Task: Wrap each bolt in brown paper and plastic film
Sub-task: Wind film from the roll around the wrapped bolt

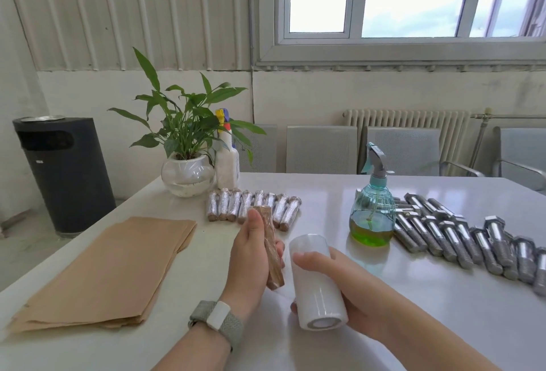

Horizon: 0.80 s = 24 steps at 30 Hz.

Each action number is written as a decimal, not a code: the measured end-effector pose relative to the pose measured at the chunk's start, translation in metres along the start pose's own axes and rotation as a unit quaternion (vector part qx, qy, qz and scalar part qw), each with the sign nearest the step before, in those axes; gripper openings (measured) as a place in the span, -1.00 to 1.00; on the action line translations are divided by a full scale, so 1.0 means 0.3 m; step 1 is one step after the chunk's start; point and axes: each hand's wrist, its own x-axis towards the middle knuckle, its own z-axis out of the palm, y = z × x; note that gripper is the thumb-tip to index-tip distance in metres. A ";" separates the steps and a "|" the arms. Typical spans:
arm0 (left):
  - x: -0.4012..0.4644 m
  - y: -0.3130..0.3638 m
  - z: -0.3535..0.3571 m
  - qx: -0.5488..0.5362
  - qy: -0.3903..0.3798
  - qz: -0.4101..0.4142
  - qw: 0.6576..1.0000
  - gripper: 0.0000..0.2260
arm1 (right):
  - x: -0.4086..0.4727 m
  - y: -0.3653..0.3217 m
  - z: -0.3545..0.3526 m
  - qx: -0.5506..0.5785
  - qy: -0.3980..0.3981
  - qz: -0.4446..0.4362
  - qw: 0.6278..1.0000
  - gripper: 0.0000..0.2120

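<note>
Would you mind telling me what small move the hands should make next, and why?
Probably bring the film roll in the right hand against the paper-wrapped bolt in the left hand and start winding film. The bolt shows only brown paper, while the finished bolts behind already carry film.

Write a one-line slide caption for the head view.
Left hand holds a paper-wrapped bolt beside the film roll gripped by the right hand, bare bolts waiting.
</note>
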 end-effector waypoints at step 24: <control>-0.026 0.000 0.009 0.075 -0.248 -0.054 0.964 -0.49 | 0.002 -0.055 -0.108 -0.122 0.055 0.018 0.991 -0.42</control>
